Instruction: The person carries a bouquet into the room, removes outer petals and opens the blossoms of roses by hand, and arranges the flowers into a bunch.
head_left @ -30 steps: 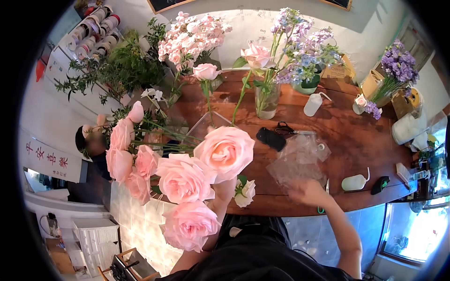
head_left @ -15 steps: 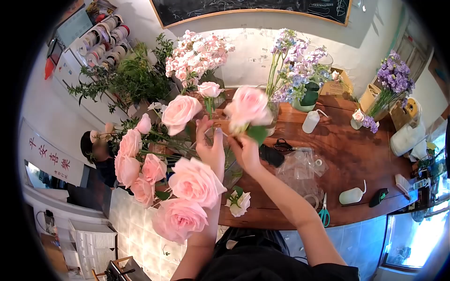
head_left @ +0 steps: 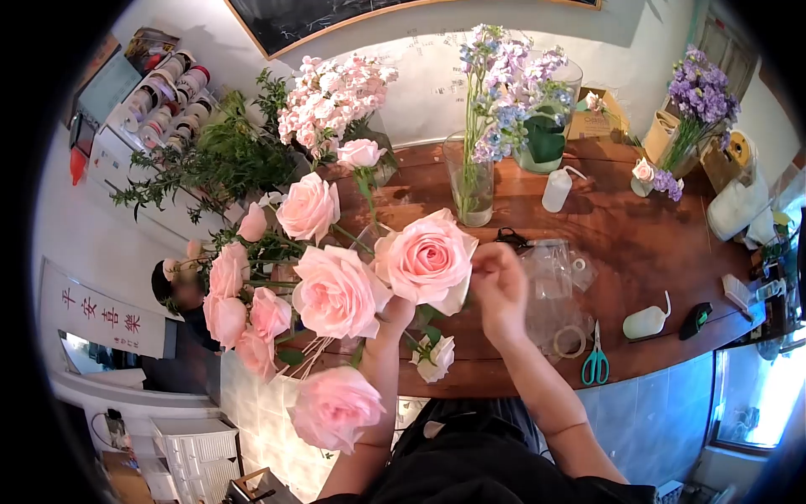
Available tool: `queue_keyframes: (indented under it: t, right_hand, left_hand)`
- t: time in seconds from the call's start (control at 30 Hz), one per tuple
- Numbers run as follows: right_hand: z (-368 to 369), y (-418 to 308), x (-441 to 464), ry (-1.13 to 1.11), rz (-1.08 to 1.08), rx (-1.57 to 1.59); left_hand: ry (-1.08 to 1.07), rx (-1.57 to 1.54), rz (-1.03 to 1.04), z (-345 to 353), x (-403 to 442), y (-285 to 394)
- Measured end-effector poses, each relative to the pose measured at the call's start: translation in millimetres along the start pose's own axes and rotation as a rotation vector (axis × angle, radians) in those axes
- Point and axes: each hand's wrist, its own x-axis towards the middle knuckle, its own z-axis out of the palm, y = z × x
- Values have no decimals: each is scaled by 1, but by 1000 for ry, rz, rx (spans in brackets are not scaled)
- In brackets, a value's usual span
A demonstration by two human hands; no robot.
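Note:
A large pink rose faces up in front of me, above my left hand. Blossoms hide most of that hand; its fingers are closed around rose stems beneath the blooms. My right hand is at this rose's right edge, fingers curled against the outer petals, slightly blurred. Beside the left hand is another full pink rose. One more pink rose hangs low over the left forearm, near several cut stem ends. Below the hands lies a white rose at the table edge.
The wooden table bears a tall glass vase with blue and lilac flowers, squeeze bottles, teal scissors, a tape roll and clear plastic wrap. Greenery and more roses crowd the left. A person is beyond.
The rose that my right hand held farther back is now nearer, above my left hand. My right hand has shifted right to its petals. The view has tilted slightly.

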Motion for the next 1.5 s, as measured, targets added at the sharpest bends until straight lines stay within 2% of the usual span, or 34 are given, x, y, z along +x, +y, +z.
queue_keyframes:
  t: [0.07,0.1,0.2,0.37,0.5,0.57,0.63,0.73,0.8,0.83,0.9,0.93,0.97,1.0,1.07,1.1,1.13,1.17,1.2,1.23,1.27,1.3,1.4,1.5]
  right_hand:
    - [3,-43,-7,1,208,447]
    - [2,-49,-11,-75,191,393]
    - [12,-68,-16,-54,224,151]
    - [-8,-59,-14,-76,323,363]
    - [-20,-56,-10,-70,360,385]
    - [-24,-46,-10,-124,350,576]
    - [-27,-27,-12,-231,347,787]
    - [-9,-40,-18,-209,554,794]
    - [8,-37,-29,-233,261,495]
    - [12,-38,-32,-223,223,458]
    - [18,-49,-37,-150,206,468]
    - [17,-47,-38,-138,155,358]
    - [15,-44,-40,-124,103,246]
    - [13,-42,-42,-110,51,133]
    - [16,-37,-46,3,56,137]
    - [20,-35,-48,64,34,184]
    - [23,-31,-50,125,12,231]
    - [23,-26,-51,136,-170,20]
    - [24,-24,-56,158,-179,47]
    - [25,-24,-61,180,-187,75]
    - [27,-24,-65,202,-195,102]
    - [25,-22,-67,224,-114,131]
    - [12,-28,-51,265,101,650]
    - [-1,-35,-28,188,195,703]
  left_hand:
    - [-77,40,72,1,17,17]
    - [-120,59,114,3,22,21]
    - [-232,85,198,7,31,30]
    - [-371,17,171,6,39,38]
    - [-522,-133,26,-4,44,39]
    - [-558,-227,-92,-12,43,42]
    - [-522,-310,-213,-17,35,45]
    - [-348,-435,-392,-15,12,51]
    - [-310,-438,-441,-14,3,53]
    - [-296,-409,-446,-14,1,51]
    - [-301,-339,-430,-18,-6,46]
    - [-303,-304,-422,-19,-9,43]
    - [-236,-172,-277,-14,-12,44]
    - [-259,-139,-227,-13,-11,46]
    - [-298,-75,-124,-10,-8,50]
    - [-323,-4,-237,-20,-15,54]
    - [-365,183,-152,-21,-15,53]
    - [-394,380,-60,-21,-13,56]
    - [-408,567,34,-19,-9,60]
    - [-487,1017,16,-15,-6,66]
    - [-543,1253,43,-9,-3,72]
    - [-518,1149,1,-9,-3,70]
    - [-304,147,-199,-11,-7,58]
    - [-250,-185,-279,-8,-8,59]
